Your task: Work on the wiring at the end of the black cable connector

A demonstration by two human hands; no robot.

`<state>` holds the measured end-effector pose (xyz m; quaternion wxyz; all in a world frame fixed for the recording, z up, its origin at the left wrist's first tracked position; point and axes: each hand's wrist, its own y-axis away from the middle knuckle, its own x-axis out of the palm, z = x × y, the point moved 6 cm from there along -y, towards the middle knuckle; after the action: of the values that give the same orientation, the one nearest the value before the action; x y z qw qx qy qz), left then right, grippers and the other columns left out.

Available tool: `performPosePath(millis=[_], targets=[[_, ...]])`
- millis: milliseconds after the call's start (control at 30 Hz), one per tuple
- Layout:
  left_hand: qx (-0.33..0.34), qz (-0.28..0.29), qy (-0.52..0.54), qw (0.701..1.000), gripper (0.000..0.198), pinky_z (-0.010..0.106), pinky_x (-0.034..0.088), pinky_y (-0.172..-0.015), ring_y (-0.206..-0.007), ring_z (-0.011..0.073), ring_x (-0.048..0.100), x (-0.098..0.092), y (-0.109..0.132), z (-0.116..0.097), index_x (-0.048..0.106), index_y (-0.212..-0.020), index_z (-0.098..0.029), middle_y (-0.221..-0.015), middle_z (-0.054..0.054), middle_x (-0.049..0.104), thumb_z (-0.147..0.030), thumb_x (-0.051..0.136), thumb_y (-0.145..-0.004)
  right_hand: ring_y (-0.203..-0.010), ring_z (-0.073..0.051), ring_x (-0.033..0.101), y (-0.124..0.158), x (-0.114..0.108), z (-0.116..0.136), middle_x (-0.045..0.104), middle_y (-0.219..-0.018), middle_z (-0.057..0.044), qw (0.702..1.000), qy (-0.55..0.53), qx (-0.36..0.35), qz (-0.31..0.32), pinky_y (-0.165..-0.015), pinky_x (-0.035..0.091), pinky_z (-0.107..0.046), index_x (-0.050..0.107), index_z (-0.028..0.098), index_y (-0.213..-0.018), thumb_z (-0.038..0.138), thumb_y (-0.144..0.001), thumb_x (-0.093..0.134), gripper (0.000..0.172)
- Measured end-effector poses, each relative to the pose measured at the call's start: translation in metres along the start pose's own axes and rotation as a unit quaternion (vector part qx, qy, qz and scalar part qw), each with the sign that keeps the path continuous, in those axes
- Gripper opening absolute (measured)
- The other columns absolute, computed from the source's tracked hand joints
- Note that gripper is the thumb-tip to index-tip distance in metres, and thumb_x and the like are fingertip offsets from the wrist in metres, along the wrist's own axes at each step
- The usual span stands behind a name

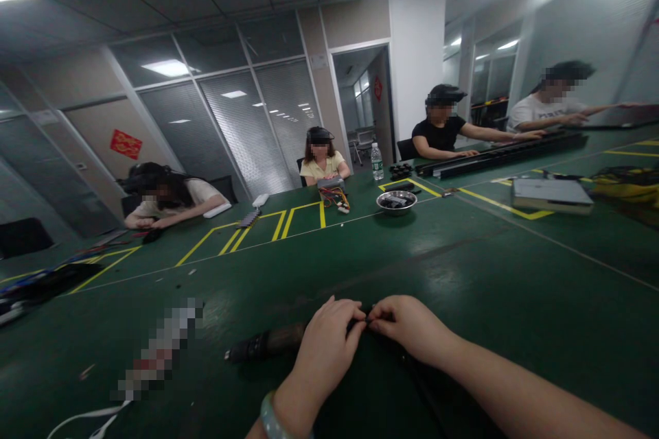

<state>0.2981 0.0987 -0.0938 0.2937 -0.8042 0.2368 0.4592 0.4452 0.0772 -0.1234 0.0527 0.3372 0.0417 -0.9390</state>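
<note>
My left hand [329, 336] and my right hand [406, 328] meet low over the green table, fingertips almost touching. Both are closed in a pinch around a small dark piece, too dim to make out. A light bracelet [278, 417] circles my left wrist. Beside and partly behind my left hand lies a dark cylindrical object [265, 344], black and ringed at its left end; the hand hides its right end. Below my right wrist a dark, cable-like strip [425, 384] runs toward me, barely visible against the tabletop.
The green table [247, 288] bears yellow tape lines. A blurred-out strip [159, 350] with a white cord lies left. Farther back are a metal bowl [396, 202] of dark parts, a water bottle [377, 163], a flat metal box [550, 195] and long black rails [499, 156]. Several people sit opposite.
</note>
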Motion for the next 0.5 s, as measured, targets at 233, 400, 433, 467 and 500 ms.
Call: performPosePath(millis=[233,400,433,467,500], targets=[[-0.017,-0.004,-0.008,1.000,0.014,0.047,0.030,-0.111,-0.108,0.0194,0.059,0.0011,-0.0008,0.0009,0.060,-0.099,-0.026,-0.110,0.000,0.066,-0.019,0.056,-0.088,-0.075,-0.016,0.064,-0.0008,-0.0002,-0.0016,0.074,-0.085,0.000,1.000,0.010,-0.007,-0.007,-0.068,0.042,-0.023,0.076,0.025,-0.091,0.028,-0.083,0.060,0.017],[-0.018,-0.018,-0.012,1.000,0.006,0.043,0.033,-0.110,-0.123,0.0208,0.050,-0.0004,-0.0007,-0.0001,0.058,-0.089,-0.024,-0.125,0.002,0.059,-0.019,0.057,-0.087,-0.075,-0.016,0.065,-0.0019,0.0014,-0.0040,0.074,-0.086,0.001,1.000,0.001,-0.001,0.002,-0.068,0.042,-0.022,0.075,0.025,-0.091,0.028,-0.083,0.060,0.017],[-0.020,-0.017,-0.012,1.000,0.005,0.044,0.034,-0.109,-0.125,0.0214,0.049,-0.0008,-0.0006,-0.0002,0.058,-0.088,-0.024,-0.128,0.002,0.058,-0.019,0.057,-0.087,-0.075,-0.015,0.065,-0.0018,0.0013,-0.0039,0.074,-0.086,0.001,1.000,0.001,-0.004,0.002,-0.069,0.042,-0.022,0.075,0.025,-0.091,0.028,-0.083,0.059,0.017],[-0.022,-0.015,-0.012,1.000,0.005,0.044,0.035,-0.108,-0.125,0.0219,0.048,-0.0010,-0.0006,-0.0001,0.059,-0.088,-0.024,-0.130,0.002,0.056,-0.019,0.057,-0.087,-0.075,-0.015,0.065,-0.0016,0.0010,-0.0037,0.074,-0.086,0.002,1.000,0.001,-0.006,0.002,-0.069,0.042,-0.022,0.075,0.026,-0.091,0.027,-0.083,0.059,0.017],[-0.026,-0.012,-0.011,1.000,0.005,0.044,0.036,-0.108,-0.125,0.0223,0.048,-0.0012,-0.0005,0.0002,0.059,-0.087,-0.024,-0.132,0.002,0.055,-0.019,0.057,-0.086,-0.075,-0.015,0.065,-0.0014,0.0007,-0.0033,0.074,-0.086,0.002,1.000,0.002,-0.009,0.002,-0.069,0.042,-0.022,0.075,0.026,-0.091,0.027,-0.083,0.059,0.017]])
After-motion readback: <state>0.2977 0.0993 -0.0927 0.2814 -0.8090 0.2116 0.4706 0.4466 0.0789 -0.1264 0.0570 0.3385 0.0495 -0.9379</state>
